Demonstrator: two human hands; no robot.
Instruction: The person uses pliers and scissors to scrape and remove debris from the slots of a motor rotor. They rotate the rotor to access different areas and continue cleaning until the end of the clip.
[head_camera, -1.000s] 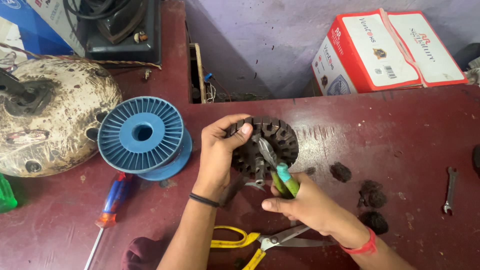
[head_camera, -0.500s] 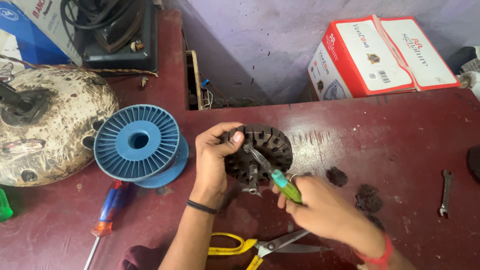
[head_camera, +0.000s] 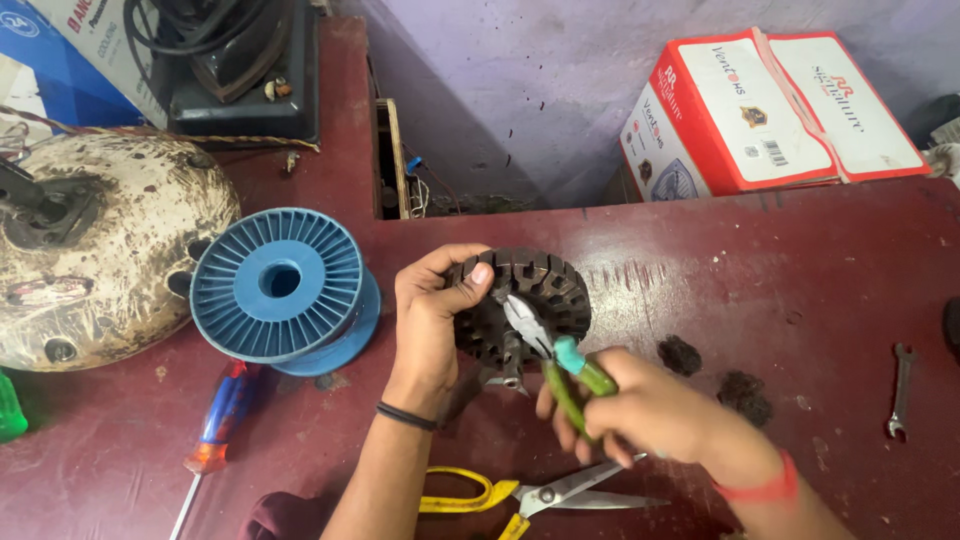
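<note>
— Where was the work when you looked?

— I had the dark toothed stator (head_camera: 520, 300) tilted up near the middle of the maroon worktop (head_camera: 780, 290). My left hand (head_camera: 425, 325) was clamped on its left rim, thumb over the top teeth.

— And the other hand?

— My right hand (head_camera: 650, 410) was closed around the green-handled pliers (head_camera: 555, 360), their metal tips resting against the stator's face.

— What lay around it?

— Yellow-handled scissors (head_camera: 530, 495) at the near edge, just beside my forearms. A blue spool (head_camera: 280, 290) stood to the left, a red-and-blue screwdriver (head_camera: 215, 430) in front of it, and a small spanner (head_camera: 900, 390) toward the right edge. A red-and-white box (head_camera: 770, 110) sat behind the far right corner.
</note>
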